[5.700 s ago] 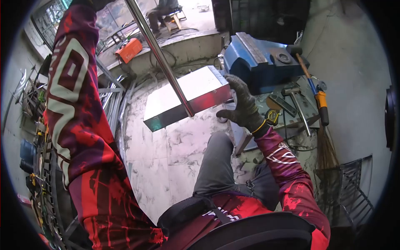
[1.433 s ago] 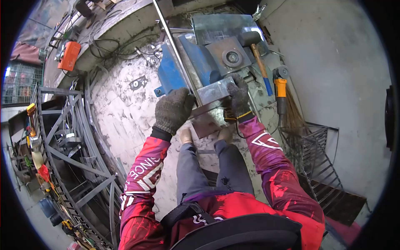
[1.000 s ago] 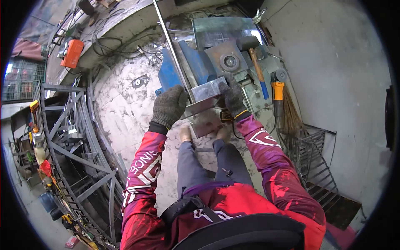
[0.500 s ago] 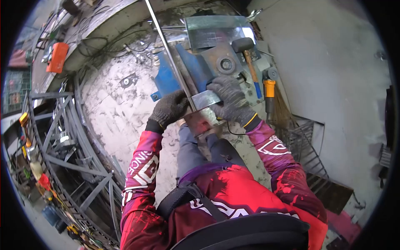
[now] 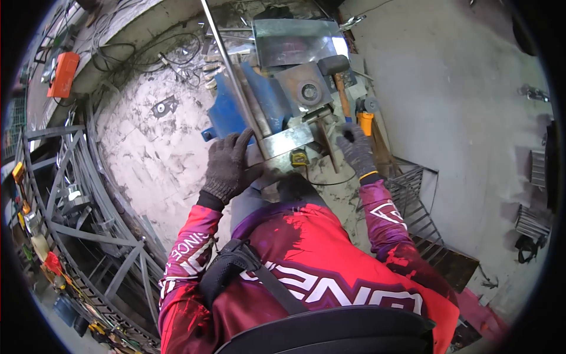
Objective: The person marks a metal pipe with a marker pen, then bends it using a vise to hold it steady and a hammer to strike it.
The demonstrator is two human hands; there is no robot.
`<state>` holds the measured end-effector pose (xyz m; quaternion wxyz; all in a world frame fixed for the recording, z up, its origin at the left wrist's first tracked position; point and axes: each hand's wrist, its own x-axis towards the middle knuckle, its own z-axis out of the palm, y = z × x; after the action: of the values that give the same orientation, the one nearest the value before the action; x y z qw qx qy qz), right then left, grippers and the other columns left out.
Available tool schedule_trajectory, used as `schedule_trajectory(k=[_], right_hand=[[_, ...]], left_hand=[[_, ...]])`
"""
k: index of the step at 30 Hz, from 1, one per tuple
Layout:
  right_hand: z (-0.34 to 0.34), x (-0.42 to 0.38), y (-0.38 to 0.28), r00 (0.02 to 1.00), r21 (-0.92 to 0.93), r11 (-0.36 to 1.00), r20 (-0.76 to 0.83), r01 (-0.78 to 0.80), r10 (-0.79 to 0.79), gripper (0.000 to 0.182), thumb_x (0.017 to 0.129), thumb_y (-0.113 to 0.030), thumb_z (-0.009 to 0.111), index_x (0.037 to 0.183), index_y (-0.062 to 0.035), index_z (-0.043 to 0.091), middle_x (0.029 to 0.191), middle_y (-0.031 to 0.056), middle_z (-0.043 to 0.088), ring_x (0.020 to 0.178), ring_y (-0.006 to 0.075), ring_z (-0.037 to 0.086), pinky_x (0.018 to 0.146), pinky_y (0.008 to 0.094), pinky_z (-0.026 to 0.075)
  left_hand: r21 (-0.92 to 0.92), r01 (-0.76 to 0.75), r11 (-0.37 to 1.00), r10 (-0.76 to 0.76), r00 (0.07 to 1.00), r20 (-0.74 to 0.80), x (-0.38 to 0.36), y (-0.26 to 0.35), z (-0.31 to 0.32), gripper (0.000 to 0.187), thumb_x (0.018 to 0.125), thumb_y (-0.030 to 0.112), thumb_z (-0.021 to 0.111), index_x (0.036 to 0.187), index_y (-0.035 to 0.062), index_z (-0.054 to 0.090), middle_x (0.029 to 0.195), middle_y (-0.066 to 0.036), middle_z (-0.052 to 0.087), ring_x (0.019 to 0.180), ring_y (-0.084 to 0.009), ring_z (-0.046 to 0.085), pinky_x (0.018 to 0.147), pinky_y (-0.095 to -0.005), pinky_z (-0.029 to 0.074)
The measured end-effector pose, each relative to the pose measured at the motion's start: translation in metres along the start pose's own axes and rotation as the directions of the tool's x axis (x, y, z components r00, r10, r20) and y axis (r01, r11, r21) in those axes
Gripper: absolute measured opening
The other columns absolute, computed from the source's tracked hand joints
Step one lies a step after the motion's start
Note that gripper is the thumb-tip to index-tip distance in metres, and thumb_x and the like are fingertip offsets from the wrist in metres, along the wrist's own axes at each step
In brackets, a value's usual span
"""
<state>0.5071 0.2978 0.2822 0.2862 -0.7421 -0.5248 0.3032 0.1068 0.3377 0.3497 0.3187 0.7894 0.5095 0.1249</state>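
Observation:
A long metal tube runs from the top edge down to a flat, shiny metal plate. Beside the tube's near end, my left hand in a dark knit glove has its fingers stretched, fingertips right at the tube and thumb pointing toward the plate. My gloved right hand is apart from the plate, its fingers extended just left of an angle grinder with an orange body. Between the hands lie a yellow tape measure and a hammer. My legs are partly hidden by my shirt.
Ahead are blue metal pieces, a plate with a round fitting, a black-headed mallet and a grey sheet. Metal frames stand at left; a rack stands right, by the wall. An orange box sits upper left.
My right hand has let go of the metal plate and moved right, toward the grinder. My left hand has opened from its grip at the tube's end. The hammer and tape measure now show.

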Motion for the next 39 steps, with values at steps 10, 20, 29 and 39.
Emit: schedule_trajectory(k=[10, 20, 29, 39], right_hand=[[0.042, 0.036, 0.107, 0.879, -0.437, 0.899, 0.431, 0.007, 0.203, 0.030, 0.087, -0.026, 0.068, 0.109, -0.0061, 0.070, 0.103, 0.0200, 0.074, 0.099, 0.0375, 0.071, 0.088, 0.0444, 0.054], [-0.014, 0.112, 0.012, 0.812, -0.557, 0.731, -0.162, 0.395, -0.561, 0.035, 0.088, -0.024, 0.072, 0.116, -0.0051, 0.064, 0.109, 0.0227, 0.067, 0.101, 0.0381, 0.067, 0.087, 0.0493, 0.051], [0.016, 0.157, 0.049, 0.930, -0.480, 0.877, 0.313, -0.019, 0.191, 0.042, 0.084, -0.025, 0.066, 0.119, -0.0018, 0.060, 0.099, 0.0239, 0.068, 0.093, 0.0408, 0.068, 0.083, 0.0478, 0.054], [-0.073, 0.167, -0.240, 0.597, -0.355, 0.493, 0.606, 0.794, -0.525, 0.046, 0.091, -0.019, 0.068, 0.134, -0.0094, 0.054, 0.104, 0.0241, 0.070, 0.092, 0.0438, 0.068, 0.078, 0.0505, 0.055]], left_hand=[[0.315, 0.390, 0.865, -0.319, 0.913, -0.256, -0.025, 0.033, 0.035, 0.100, 0.067, 0.040, 0.087, 0.153, 0.0183, 0.042, 0.142, -0.013, 0.053, 0.139, -0.0386, 0.043, 0.114, -0.0677, 0.024], [0.234, 0.508, 0.829, -0.416, 0.840, -0.349, -0.028, 0.037, 0.047, 0.094, 0.067, 0.043, 0.089, 0.148, 0.0219, 0.047, 0.141, -0.009, 0.053, 0.141, -0.0397, 0.040, 0.116, -0.0681, 0.019], [0.201, 0.445, 0.873, -0.359, 0.863, -0.355, -0.026, 0.032, 0.047, 0.089, 0.065, 0.047, 0.089, 0.143, 0.0231, 0.053, 0.140, -0.006, 0.054, 0.142, -0.0378, 0.040, 0.115, -0.0709, 0.016], [0.130, 0.346, 0.929, -0.244, 0.839, -0.487, -0.030, 0.020, 0.057, 0.093, 0.062, 0.051, 0.090, 0.139, 0.0162, 0.050, 0.138, -0.011, 0.054, 0.139, -0.0356, 0.044, 0.114, -0.0673, 0.020]])
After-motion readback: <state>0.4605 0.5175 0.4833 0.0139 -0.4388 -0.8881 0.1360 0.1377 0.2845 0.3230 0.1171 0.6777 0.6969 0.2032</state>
